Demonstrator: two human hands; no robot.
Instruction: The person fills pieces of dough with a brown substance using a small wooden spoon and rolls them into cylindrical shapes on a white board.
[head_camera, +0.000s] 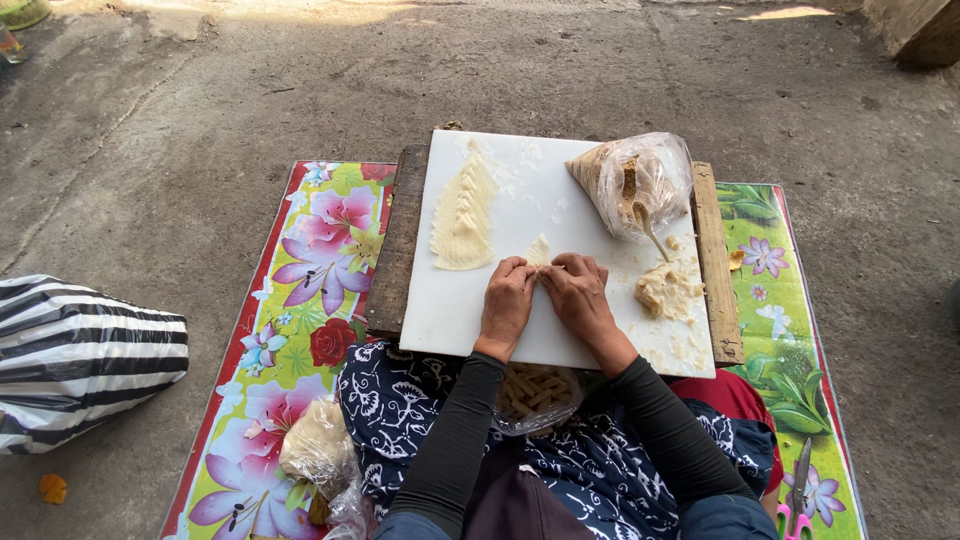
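Both hands mid-frame on white board (450, 310). Left hand (507, 300) and right hand (577, 292) fingers pinched together on small wrapper (540, 249), folding it. Judgement: press edges evenly, keep filling (668, 290) inside. Wrapper stack (463, 215) upper left; bag (635, 180) upper right.

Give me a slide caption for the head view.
Left hand and right hand fold a pale dough triangle on a white cutting board.
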